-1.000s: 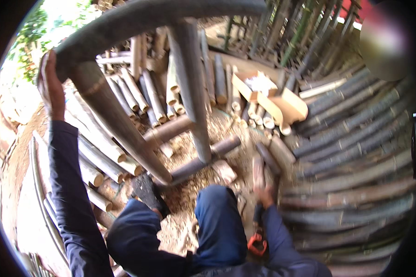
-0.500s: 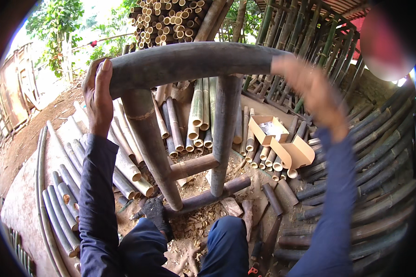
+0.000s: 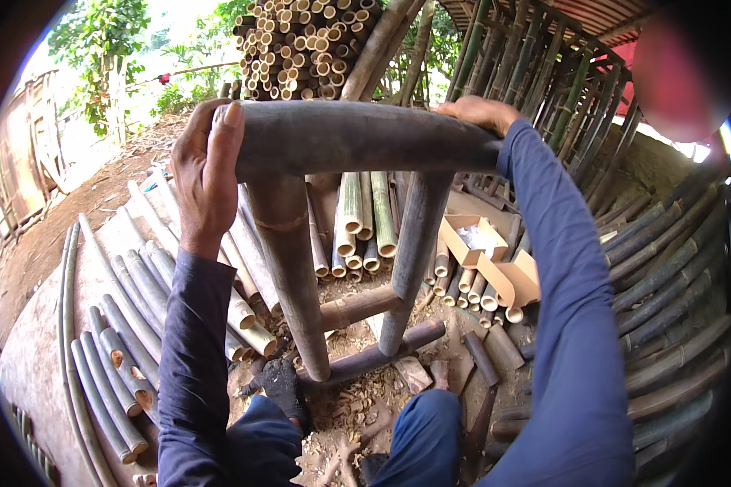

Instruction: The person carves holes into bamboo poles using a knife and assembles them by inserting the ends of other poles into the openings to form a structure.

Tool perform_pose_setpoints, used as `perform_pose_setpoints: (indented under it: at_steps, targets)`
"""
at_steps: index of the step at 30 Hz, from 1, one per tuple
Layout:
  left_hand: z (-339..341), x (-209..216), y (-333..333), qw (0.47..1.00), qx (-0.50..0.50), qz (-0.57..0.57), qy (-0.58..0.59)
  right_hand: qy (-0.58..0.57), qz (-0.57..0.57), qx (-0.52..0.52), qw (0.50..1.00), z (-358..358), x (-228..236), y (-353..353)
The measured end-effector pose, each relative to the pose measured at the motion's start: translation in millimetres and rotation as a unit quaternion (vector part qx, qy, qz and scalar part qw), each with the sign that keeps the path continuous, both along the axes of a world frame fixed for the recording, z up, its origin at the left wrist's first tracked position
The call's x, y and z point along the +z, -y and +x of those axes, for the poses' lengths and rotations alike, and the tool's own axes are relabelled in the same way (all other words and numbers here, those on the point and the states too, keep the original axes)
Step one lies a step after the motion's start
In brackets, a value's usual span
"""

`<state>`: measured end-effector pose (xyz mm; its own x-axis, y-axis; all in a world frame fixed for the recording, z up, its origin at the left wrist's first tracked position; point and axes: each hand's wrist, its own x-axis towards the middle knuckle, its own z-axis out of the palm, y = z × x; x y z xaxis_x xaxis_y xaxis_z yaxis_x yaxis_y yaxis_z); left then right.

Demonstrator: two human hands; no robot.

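A dark bamboo frame (image 3: 365, 134) stands upright before me, with a thick pole across its top. Two bamboo legs (image 3: 288, 243) run down from it, joined low by a short bamboo crosspiece (image 3: 361, 307). The leg ends meet a dark bamboo pole (image 3: 382, 357) lying on the ground; I cannot tell whether they are fixed to it. My left hand (image 3: 207, 174) grips the top pole's left end, thumb on the near side. Over the far upper side near the right end, my right hand (image 3: 483, 112) is closed on the pole, its fingertips partly hidden.
Cut bamboo lengths lie at left (image 3: 110, 390) and right (image 3: 674, 325). Beyond the frame are an opened cardboard box (image 3: 508, 280) and more bamboo pieces (image 3: 365, 215). A bamboo stack (image 3: 300, 49) rises behind. Shavings (image 3: 333, 438) cover the ground near my dark-covered foot (image 3: 280, 390).
The frame's top has come lower and a little to the right in view. My right hand, blurred at the right end before, now lies over the top pole's far side.
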<state>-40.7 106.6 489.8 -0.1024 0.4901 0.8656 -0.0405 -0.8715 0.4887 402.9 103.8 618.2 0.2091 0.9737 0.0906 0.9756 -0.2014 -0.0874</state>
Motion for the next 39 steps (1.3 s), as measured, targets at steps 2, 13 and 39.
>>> perform_pose_setpoints:
  at_steps: [2, 13, 39]
  targets:
    - [5, -2, 2, 1.000, -0.002, 0.007, -0.002, 0.130, -0.031, -0.055, 0.990, -24, 21, 15]
    - [-4, -4, -6, 0.998, -0.044, -0.048, -0.018, -0.004, 0.033, 0.118, 0.992, -104, 3, 0]
    - [8, -35, -77, 0.927, -0.280, -0.175, 0.179, -0.262, -0.044, -0.365, 0.893, -5, -703, 403]
